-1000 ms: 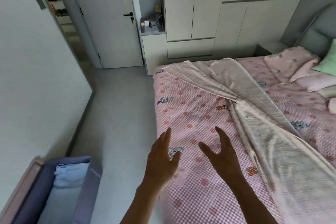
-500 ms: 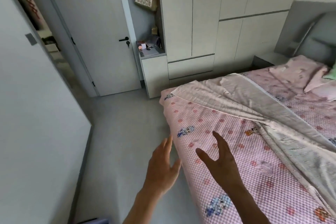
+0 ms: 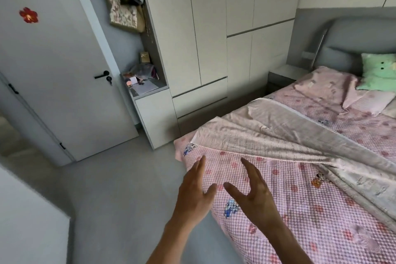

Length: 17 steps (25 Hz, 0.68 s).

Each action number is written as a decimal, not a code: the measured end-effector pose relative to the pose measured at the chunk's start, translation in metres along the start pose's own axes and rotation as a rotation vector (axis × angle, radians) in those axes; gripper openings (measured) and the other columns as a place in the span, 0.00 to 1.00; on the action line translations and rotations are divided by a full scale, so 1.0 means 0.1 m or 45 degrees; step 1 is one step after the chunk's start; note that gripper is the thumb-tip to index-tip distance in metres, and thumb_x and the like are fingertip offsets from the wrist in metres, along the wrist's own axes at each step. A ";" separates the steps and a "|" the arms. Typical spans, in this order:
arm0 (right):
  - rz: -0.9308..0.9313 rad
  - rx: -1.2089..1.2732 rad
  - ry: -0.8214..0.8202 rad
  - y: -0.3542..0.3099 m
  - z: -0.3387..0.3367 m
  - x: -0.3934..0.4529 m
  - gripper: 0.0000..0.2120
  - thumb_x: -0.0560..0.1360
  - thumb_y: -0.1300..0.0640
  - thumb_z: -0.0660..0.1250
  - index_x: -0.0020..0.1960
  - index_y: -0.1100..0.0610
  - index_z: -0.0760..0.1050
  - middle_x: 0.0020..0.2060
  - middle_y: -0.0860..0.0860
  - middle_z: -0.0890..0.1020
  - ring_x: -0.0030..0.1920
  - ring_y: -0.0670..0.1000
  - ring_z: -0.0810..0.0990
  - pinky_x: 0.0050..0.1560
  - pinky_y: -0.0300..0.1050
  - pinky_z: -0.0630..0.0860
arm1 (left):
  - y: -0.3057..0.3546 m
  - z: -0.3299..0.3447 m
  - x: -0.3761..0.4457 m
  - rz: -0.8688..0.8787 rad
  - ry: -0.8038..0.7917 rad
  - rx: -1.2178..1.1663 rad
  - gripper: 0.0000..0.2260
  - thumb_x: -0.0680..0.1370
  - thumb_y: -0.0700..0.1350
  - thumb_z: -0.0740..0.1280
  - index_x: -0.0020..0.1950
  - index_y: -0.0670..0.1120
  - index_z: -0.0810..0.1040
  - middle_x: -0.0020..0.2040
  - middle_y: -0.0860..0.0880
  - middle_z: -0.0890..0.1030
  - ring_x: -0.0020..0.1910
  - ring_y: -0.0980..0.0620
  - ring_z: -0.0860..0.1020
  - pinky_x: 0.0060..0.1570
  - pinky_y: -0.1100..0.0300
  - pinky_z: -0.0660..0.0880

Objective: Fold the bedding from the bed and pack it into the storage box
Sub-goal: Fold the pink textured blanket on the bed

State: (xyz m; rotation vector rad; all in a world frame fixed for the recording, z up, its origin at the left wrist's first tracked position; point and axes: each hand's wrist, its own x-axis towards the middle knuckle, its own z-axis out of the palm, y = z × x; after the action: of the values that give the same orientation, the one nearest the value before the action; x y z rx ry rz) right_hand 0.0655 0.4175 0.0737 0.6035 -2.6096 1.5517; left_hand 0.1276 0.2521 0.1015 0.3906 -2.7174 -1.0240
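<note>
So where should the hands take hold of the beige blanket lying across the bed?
Probably at the blanket's near corner by the bed's foot edge, coming from the foot side. That corner lies flat and free on the pink checked sheet, just beyond the left hand and right hand, both open and empty.

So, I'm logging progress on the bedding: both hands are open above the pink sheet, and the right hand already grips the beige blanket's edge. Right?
Not quite. The head view shows the right hand open, gripping nothing; the beige blanket lies beyond it. The left hand is open too, over the pink sheet.
</note>
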 end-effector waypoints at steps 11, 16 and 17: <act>0.196 -0.114 0.036 -0.58 2.19 2.86 0.41 0.71 0.34 0.65 0.78 0.47 0.56 0.77 0.47 0.62 0.75 0.52 0.64 0.68 0.51 0.68 | -2.01 -1.17 3.10 0.088 -0.122 -0.059 0.32 0.81 0.52 0.63 0.79 0.58 0.49 0.79 0.55 0.56 0.77 0.54 0.57 0.72 0.58 0.60; 0.446 -0.191 0.215 -0.57 2.84 3.91 0.43 0.71 0.37 0.70 0.78 0.48 0.54 0.77 0.49 0.61 0.75 0.54 0.63 0.68 0.55 0.68 | -2.63 -1.43 4.59 0.211 -0.320 -0.008 0.33 0.81 0.51 0.63 0.79 0.57 0.46 0.80 0.52 0.50 0.78 0.51 0.53 0.73 0.57 0.58; 0.512 -0.191 0.245 -0.56 2.95 4.09 0.44 0.70 0.37 0.70 0.78 0.48 0.53 0.77 0.48 0.60 0.75 0.53 0.63 0.68 0.55 0.68 | -2.69 -1.43 4.86 0.240 -0.379 -0.011 0.34 0.81 0.52 0.63 0.79 0.57 0.45 0.80 0.52 0.50 0.78 0.51 0.52 0.73 0.56 0.57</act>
State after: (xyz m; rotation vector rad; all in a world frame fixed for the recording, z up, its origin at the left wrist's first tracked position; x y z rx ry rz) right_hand -0.2465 0.0171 0.0696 -0.0868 -2.7762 1.3921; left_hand -0.2434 -0.1847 0.0763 -0.0247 -2.9347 -1.1174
